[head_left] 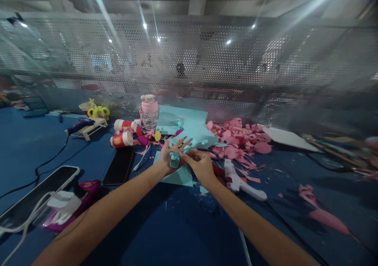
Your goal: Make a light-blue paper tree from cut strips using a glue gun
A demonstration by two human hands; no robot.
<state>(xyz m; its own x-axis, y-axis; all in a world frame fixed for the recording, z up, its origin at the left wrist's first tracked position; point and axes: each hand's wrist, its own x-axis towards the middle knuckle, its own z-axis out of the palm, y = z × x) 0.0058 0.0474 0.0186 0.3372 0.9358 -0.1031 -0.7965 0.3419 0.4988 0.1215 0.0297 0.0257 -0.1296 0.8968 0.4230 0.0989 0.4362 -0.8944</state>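
My left hand [169, 154] is turned palm up, its fingers stretched out, with a curled light blue foam piece [175, 161] lying against the palm. Over its fingers, my right hand [202, 164] pinches thumb and fingertips together at the edge of the same piece; the exact grip is partly hidden. Behind both hands lie light blue foam sheets [193, 118], and another light blue sheet [180, 176] is underneath them. A white glue gun [242, 183] rests just right of my right hand.
Pink foam cutouts [233, 140] are heaped at the back right. A clear bottle with a pink lid [149, 112], red-and-white paper cups [122, 139] and a black phone [119, 166] stand or lie to the left. A perforated metal screen [189, 61] borders the blue table.
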